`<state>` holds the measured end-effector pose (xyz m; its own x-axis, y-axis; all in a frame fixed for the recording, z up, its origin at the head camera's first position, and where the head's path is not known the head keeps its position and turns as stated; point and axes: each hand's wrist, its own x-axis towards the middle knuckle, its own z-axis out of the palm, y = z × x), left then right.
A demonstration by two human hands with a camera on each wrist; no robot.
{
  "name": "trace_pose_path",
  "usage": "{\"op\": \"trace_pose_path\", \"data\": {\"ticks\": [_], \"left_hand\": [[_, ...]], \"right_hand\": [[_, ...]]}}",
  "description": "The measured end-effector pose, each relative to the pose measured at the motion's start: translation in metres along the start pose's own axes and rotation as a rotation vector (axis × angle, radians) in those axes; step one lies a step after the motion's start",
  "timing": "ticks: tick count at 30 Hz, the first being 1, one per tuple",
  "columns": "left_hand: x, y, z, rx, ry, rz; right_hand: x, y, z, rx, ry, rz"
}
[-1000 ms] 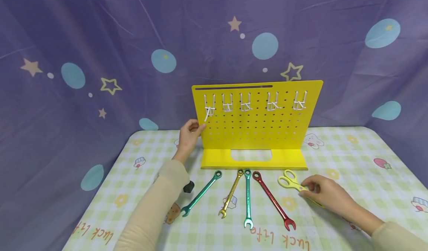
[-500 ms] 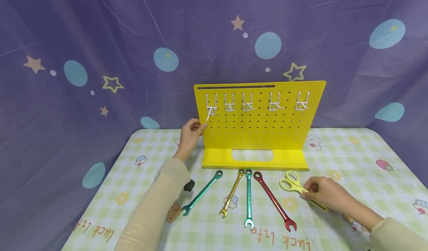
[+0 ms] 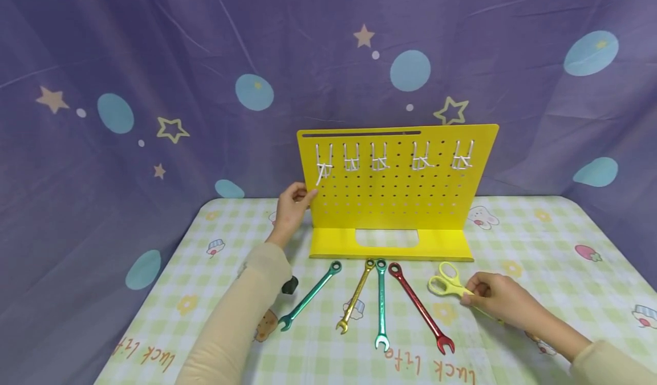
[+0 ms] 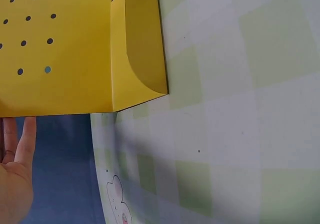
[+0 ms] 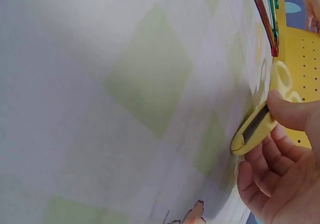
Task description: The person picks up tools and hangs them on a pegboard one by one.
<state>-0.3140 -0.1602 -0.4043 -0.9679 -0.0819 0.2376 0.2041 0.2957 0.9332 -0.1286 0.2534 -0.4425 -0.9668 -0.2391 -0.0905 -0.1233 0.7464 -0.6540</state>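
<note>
My left hand (image 3: 291, 211) holds the left edge of a yellow pegboard (image 3: 390, 221), thumb at the front face and fingers behind. In the left wrist view, fingers of the left hand (image 4: 17, 184) show at the edge of the board (image 4: 82, 79). At the right, my right hand (image 3: 505, 300) pinches yellow scissors (image 3: 454, 288) around the middle, handle loops pointing toward the board. From the right wrist, the scissors (image 5: 255, 130) appear with thumb on one side and curled fingers under them; a shadow of the loops falls on the cloth.
White double hooks (image 3: 422, 161) line the upper pegboard. Before its base lie a teal wrench (image 3: 310, 295), a gold wrench (image 3: 355, 300), a second teal wrench (image 3: 381, 305) and a red wrench (image 3: 421, 309). A small dark object (image 3: 290, 285) sits beside the left sleeve. A purple curtain (image 3: 318, 88) hangs behind.
The scissors have shifted and tilted slightly in my right hand. My left hand keeps its hold on the pegboard, and the wrenches lie as before.
</note>
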Motion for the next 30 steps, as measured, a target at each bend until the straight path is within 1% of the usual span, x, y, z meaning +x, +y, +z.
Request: {"op": "trace_pose_path", "data": {"ticks": [2, 6, 11, 14, 21, 27, 30], "left_hand": [[0.000, 0.000, -0.001, -0.002, 0.001, -0.002], [-0.001, 0.000, -0.001, -0.003, -0.001, 0.000], [-0.002, 0.001, 0.000, 0.000, 0.002, -0.006], [-0.002, 0.002, 0.000, 0.005, 0.006, -0.003], [-0.004, 0.005, 0.000, 0.013, 0.001, -0.013], [-0.004, 0.006, 0.000, 0.032, -0.010, -0.018], [-0.003, 0.006, 0.001, 0.038, -0.011, -0.016]], "right_hand": [[-0.001, 0.000, 0.000, 0.026, 0.029, -0.017], [-0.001, -0.002, 0.000, 0.058, 0.116, -0.029], [0.001, -0.007, -0.005, 0.033, 0.216, -0.035], [0.002, -0.010, -0.010, 0.037, 0.258, -0.020], [0.006, -0.018, -0.024, 0.224, 0.335, -0.017], [0.011, -0.026, -0.037, 0.313, 0.410, -0.027], [0.013, -0.030, -0.043, 0.348, 0.444, -0.047]]}}
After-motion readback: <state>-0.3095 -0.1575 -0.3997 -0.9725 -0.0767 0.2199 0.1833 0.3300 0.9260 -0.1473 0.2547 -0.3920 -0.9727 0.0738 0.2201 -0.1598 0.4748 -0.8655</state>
